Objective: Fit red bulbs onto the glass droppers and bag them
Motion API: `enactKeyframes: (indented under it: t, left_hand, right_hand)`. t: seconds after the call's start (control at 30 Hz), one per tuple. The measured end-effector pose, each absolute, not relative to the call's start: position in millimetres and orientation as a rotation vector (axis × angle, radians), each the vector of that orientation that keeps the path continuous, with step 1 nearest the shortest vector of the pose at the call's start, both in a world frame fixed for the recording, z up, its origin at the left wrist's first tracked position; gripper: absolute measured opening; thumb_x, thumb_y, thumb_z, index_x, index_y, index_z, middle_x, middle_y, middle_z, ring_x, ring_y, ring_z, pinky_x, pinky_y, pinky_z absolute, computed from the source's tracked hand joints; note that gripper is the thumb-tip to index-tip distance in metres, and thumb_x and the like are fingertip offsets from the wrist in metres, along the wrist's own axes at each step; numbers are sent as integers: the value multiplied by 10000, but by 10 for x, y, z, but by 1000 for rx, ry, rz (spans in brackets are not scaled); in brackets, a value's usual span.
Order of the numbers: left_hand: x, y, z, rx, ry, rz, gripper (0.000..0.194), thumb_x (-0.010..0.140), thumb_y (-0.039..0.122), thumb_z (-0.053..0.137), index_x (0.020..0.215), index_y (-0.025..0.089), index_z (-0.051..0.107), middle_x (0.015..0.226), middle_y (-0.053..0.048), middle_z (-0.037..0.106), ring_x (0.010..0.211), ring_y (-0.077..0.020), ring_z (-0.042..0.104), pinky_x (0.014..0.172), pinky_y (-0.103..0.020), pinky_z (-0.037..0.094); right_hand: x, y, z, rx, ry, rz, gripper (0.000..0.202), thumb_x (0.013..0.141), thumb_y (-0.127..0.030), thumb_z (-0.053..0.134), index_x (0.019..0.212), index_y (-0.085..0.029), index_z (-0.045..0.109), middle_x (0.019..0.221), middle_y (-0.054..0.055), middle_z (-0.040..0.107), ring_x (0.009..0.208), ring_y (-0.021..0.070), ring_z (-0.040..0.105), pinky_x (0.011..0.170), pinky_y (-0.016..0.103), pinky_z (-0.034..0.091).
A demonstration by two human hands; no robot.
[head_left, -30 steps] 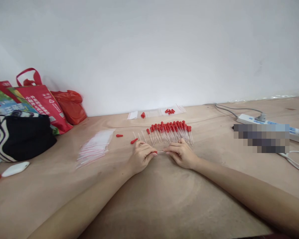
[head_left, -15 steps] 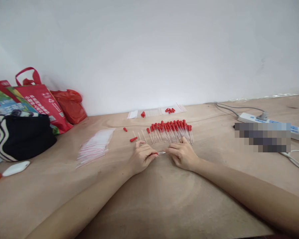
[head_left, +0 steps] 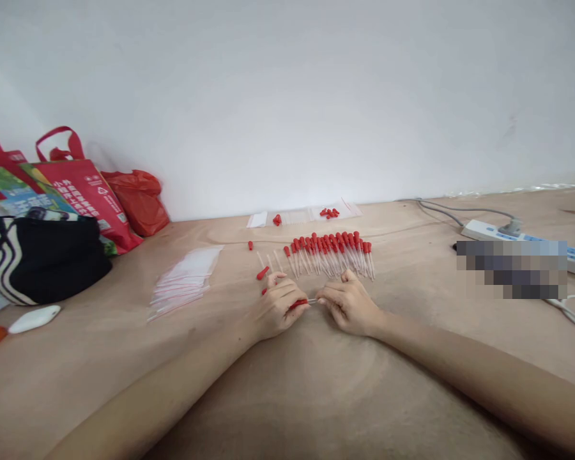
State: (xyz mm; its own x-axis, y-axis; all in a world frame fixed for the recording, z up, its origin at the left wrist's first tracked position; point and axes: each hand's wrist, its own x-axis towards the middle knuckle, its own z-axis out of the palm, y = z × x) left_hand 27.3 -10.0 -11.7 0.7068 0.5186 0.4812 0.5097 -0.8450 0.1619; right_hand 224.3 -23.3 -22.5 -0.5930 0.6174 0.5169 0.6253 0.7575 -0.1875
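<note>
Between the fingers of my left hand is a red rubber bulb, gripped lengthwise. My right hand pinches the clear dropper tube, which meets the bulb's open end; how deep it sits in the bulb I cannot tell. Just beyond my hands lies a row of droppers with red bulbs pointing to the wall. Several bare tubes lie left of that row. Near them are a loose red bulb and another one; a third is partly hidden by my left hand.
A fanned stack of clear zip bags lies at left. By the wall, bags hold more bulbs. Shopping bags, a black cloth bag and a white case stand left. A power strip with cables is at right.
The view has shifted slightly. My hands have come a little nearer to me, and more of the bulb shows in my left hand. A loose bulb now peeks out beside my left hand.
</note>
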Motion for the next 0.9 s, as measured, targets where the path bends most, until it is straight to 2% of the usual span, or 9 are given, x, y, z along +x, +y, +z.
enactKeyframes:
  t: [0.23, 0.43, 0.53, 0.63, 0.77, 0.9]
  left_hand:
    - [285, -71, -128, 2895, 977, 801, 223, 848, 305, 403, 756, 192, 572, 696, -20, 623, 693, -144, 536, 902, -374, 233]
    - [227, 21, -118, 2802, 1122, 977, 159, 803, 347, 489, 842, 223, 582, 800, -19, 637, 801, -174, 546, 918, -382, 209]
    - [98, 132, -90, 2652, 1370, 1217, 219, 759, 352, 528, 926, 217, 566, 915, -52, 612, 894, -221, 520, 883, -399, 251]
    - [-82, 308, -94, 2337, 1685, 1439, 162, 758, 294, 495, 860, 192, 568, 901, -65, 600, 900, -237, 511, 826, -390, 323]
    - [-296, 554, -165, 1944, 1910, 1447, 98, 711, 263, 524, 750, 184, 567, 828, -45, 601, 831, -211, 536, 760, -328, 398]
    - [-424, 755, -225, 1782, 2054, 1406, 129, 702, 276, 526, 759, 167, 566, 805, -56, 601, 766, -194, 557, 702, -299, 426]
  right_hand:
    - [2205, -198, -209, -1017, -2401, 47, 232, 846, -187, 349, 797, -169, 575, 690, 25, 615, 594, 112, 481, 627, 275, 208]
    - [2246, -175, -59, -1077, -2480, -45, 193, 815, -230, 422, 781, -179, 605, 749, 59, 619, 758, 170, 510, 654, 288, 257]
    - [2262, -85, -28, -1205, -2389, 153, 173, 786, -199, 437, 747, -175, 604, 723, 48, 618, 687, 149, 527, 616, 258, 313]
    - [2224, 120, -20, -1360, -2131, 339, 157, 769, -198, 450, 830, -170, 591, 731, 35, 627, 628, 127, 542, 581, 227, 355]
    - [2058, 437, -6, -1531, -1941, 290, 201, 744, -187, 469, 921, -130, 546, 755, 70, 629, 690, 151, 567, 625, 234, 381]
    - [1857, 609, 12, -1776, -1907, 217, 230, 753, -206, 449, 966, -139, 498, 831, 113, 622, 808, 211, 575, 630, 274, 390]
